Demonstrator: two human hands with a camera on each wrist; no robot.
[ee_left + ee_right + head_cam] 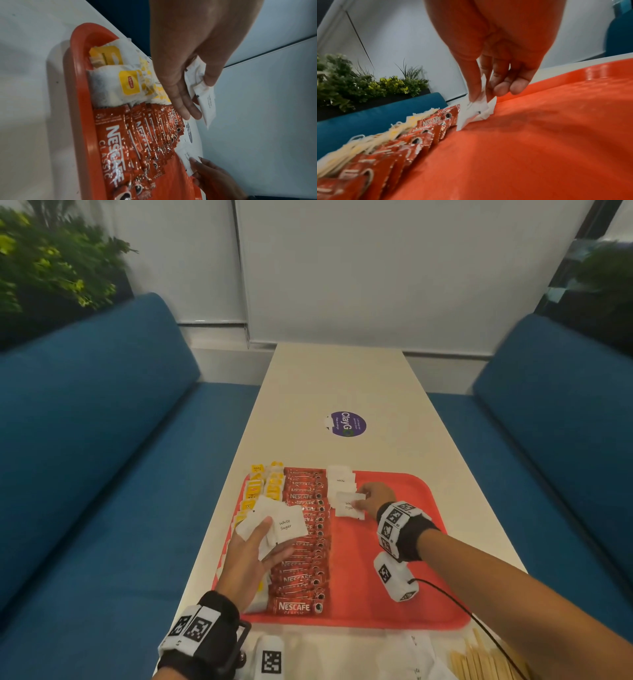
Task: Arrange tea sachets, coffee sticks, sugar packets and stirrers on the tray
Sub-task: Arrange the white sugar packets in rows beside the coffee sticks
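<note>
A red tray [404, 587] lies on the white table. Along its left side run yellow-tagged tea sachets [255, 491], then a column of red coffee sticks [305, 542]. A short column of white sugar packets [340, 484] starts at the tray's far middle. My left hand [255, 546] hovers over the coffee sticks and holds a fan of several sugar packets [281, 525]. My right hand [371, 499] pinches one sugar packet [347, 503] at the near end of that column, low on the tray. In the right wrist view thumb and fingers [518, 86] grip the white packet [476, 108].
Wooden stirrers [479, 662] and a loose white packet [419, 648] lie on the table in front of the tray. A purple round sticker [347, 424] marks the table beyond it. Blue sofas [102, 440] flank both sides. The tray's right half is bare red.
</note>
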